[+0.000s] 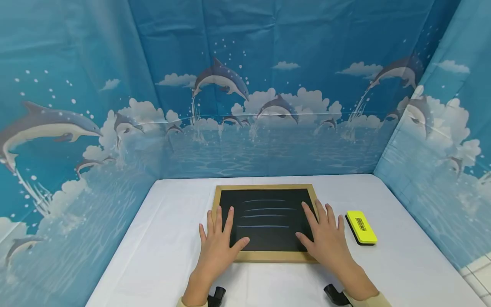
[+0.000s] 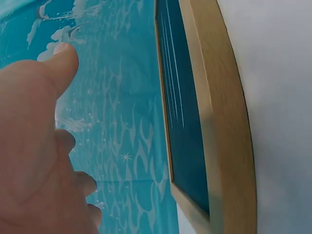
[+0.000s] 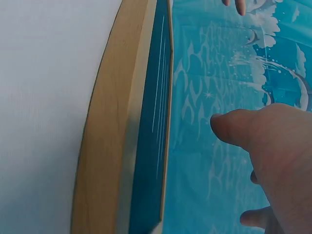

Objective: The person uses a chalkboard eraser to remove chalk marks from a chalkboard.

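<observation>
A small chalkboard (image 1: 264,241) with a light wooden frame lies flat on the table, and several thin pale-blue lines (image 1: 264,216) run across its dark face. My left hand (image 1: 216,249) is over the board's left side, fingers spread and straight. Over the right side, my right hand (image 1: 329,244) is spread the same way. Both wrist views show the hands raised above the wooden frame (image 2: 222,97), apart from it and holding nothing. To the right of my right hand lies a yellow eraser (image 1: 361,227) with a black underside.
A white cloth (image 1: 161,256) covers the table. Blue curtains with dolphins and clouds (image 1: 268,140) stand at the back and along both sides. Black devices (image 1: 335,295) are strapped at both wrists. Pale floor tiles (image 1: 477,273) show at the far right.
</observation>
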Available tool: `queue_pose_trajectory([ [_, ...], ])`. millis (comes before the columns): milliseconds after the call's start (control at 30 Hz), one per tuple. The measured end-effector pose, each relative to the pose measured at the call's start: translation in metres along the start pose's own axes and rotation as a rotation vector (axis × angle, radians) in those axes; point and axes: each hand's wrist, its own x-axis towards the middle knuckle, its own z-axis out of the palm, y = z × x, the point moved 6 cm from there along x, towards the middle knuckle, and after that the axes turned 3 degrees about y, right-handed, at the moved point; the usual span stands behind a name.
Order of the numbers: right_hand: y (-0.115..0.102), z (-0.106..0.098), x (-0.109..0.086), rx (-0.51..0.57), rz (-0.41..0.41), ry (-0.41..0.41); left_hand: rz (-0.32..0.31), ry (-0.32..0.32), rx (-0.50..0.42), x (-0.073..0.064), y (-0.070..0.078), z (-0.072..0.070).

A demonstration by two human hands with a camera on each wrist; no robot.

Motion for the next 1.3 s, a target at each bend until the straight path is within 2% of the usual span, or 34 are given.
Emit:
queue_pose_trajectory([
  [200, 0.024, -0.009, 0.005, -0.057, 0.022, -0.017, 0.039, 0.0, 0.045, -0.001, -0.011, -0.01],
  [433, 0.06, -0.015, -0.003, -0.038, 0.051, -0.033, 0.058, -0.052, 0.044, -0.007, -0.024, -0.002],
  [633, 0.087, -0.015, -0.011, -0.054, 0.075, -0.019, 0.062, -0.076, 0.058, -0.003, -0.035, 0.0],
  [867, 0.102, -0.005, -0.016, -0.078, 0.123, -0.051, 0.042, -0.152, 0.076, -0.009, -0.05, 0.006],
  [1133, 0.123, -0.006, -0.024, -0.074, 0.183, -0.113, 0.039, -0.185, 0.055, -0.01, -0.063, 0.016],
  [1300, 0.131, -0.005, -0.024, -0.08, 0.206, -0.121, 0.038, -0.2, 0.059, -0.011, -0.064, 0.013],
])
